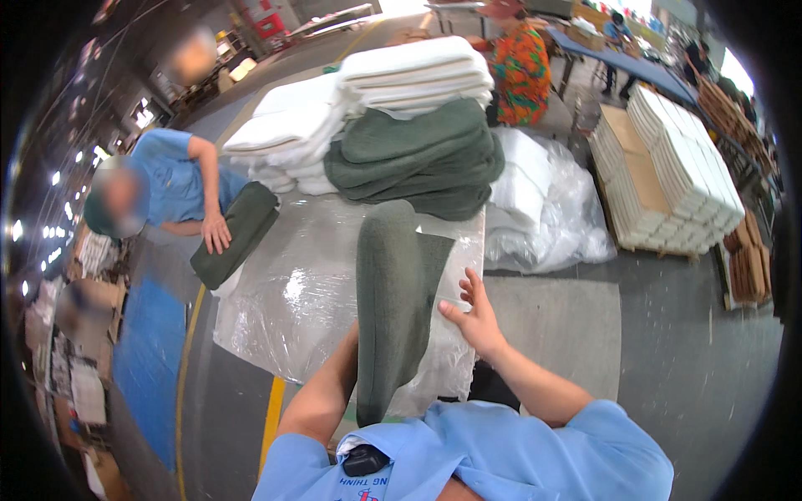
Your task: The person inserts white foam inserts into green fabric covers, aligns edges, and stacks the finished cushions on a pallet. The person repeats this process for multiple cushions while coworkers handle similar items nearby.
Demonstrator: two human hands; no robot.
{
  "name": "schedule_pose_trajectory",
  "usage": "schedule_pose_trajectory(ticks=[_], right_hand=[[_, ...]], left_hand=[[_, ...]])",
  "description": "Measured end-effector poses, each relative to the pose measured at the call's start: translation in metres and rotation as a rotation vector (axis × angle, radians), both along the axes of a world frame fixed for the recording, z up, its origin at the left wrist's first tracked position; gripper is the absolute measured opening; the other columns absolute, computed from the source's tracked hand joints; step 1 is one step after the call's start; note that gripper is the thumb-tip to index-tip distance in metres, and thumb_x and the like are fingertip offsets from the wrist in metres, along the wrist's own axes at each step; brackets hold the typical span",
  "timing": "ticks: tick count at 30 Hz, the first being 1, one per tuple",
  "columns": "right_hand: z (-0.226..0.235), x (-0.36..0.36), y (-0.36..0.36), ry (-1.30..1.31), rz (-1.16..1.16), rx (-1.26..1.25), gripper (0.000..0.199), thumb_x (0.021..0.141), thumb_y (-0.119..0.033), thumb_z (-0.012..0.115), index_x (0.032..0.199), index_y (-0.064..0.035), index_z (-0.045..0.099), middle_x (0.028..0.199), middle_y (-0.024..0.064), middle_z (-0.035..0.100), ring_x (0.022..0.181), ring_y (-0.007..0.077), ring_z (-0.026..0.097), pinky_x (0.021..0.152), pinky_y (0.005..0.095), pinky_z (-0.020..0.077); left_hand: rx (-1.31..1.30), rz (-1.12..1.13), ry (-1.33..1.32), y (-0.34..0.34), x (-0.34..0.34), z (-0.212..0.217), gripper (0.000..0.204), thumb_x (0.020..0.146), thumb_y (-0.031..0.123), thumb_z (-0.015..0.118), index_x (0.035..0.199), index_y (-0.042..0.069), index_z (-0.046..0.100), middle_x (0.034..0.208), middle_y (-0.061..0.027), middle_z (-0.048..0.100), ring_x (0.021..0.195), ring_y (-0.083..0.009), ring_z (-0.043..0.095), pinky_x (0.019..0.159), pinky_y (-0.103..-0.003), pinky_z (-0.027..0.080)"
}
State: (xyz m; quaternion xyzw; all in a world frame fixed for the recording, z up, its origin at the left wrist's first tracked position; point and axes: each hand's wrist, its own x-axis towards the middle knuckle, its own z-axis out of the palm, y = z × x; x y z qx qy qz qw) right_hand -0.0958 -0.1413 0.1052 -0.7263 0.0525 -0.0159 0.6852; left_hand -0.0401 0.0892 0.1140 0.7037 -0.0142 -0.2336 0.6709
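Note:
A dark green fabric cushion cover (pixel 388 301) stands on edge in front of me, with a loose flap spreading toward its right side. My left forearm (pixel 327 386) reaches behind it, and the cover hides my left hand and its fingers. Just right of the flap is my right hand (pixel 478 316), open with fingers apart and nothing in it. Beneath lies a table (pixel 288 292) wrapped in clear plastic film. On its far side, several folded green covers (pixel 418 154) are piled up.
Stacks of white padding (pixel 418 71) rise behind the green pile. At the left, a co-worker (pixel 180 179) rests a hand on a rolled green cover (pixel 238 234). Plastic-bagged white material (pixel 543 209) sits beyond the table's right edge, near a pallet of white stacked goods (pixel 668 171).

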Motion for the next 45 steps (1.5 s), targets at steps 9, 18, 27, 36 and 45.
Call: schedule_pose_trajectory(ticks=[9,18,27,36,45], right_hand=[[-0.062,-0.06,-0.018,0.522,-0.002,0.795,0.056,0.1,-0.02,0.077,0.15,-0.0092,0.053,0.134,0.0065,0.07,0.119,0.022,0.068,0.097,0.0419,0.0554],[-0.127,-0.08,-0.036,0.75,-0.313,1.107,0.032,0.107,-0.02,0.059,0.134,-0.0052,0.068,0.125,0.0117,0.075,0.114,0.0282,0.071,0.098,0.0466,0.0556],[-0.133,-0.068,-0.033,0.761,-0.508,1.181,0.045,0.112,-0.032,0.045,0.14,-0.0025,0.063,0.137,0.015,0.07,0.124,0.0313,0.066,0.105,0.0468,0.054],[-0.179,-0.039,-0.022,0.777,-0.474,1.1,0.042,0.108,-0.029,0.054,0.138,-0.0023,0.064,0.137,0.0149,0.07,0.12,0.0286,0.067,0.103,0.0438,0.055],[-0.201,0.013,-0.012,0.86,-0.511,0.856,0.042,0.104,-0.028,0.061,0.137,-0.002,0.066,0.137,0.0152,0.07,0.118,0.0266,0.068,0.101,0.0422,0.0555]], left_hand=[[0.272,-0.261,0.257,-0.013,-0.032,-0.058,0.064,0.105,0.054,0.065,0.119,-0.007,0.076,0.104,-0.0125,0.078,0.096,-0.0218,0.073,0.086,-0.038,0.057],[1.073,-0.463,-0.211,-0.061,-0.035,-0.092,0.048,0.11,0.043,0.052,0.114,0.001,0.074,0.112,-0.0314,0.073,0.107,-0.0486,0.069,0.091,-0.056,0.054],[0.807,-0.242,0.098,-0.102,0.023,-0.098,0.047,0.103,0.046,0.061,0.116,0.004,0.077,0.118,-0.029,0.073,0.114,-0.0421,0.071,0.096,-0.052,0.054],[1.038,-0.154,-0.371,-0.145,0.017,-0.121,0.051,0.103,0.054,0.062,0.087,0.007,0.073,0.082,-0.0224,0.074,0.081,-0.0462,0.071,0.073,-0.056,0.055],[0.927,-0.057,-0.627,-0.14,0.014,-0.159,0.044,0.103,0.046,0.065,0.075,0.012,0.064,0.066,-0.0157,0.066,0.061,-0.0411,0.065,0.055,-0.054,0.048]])
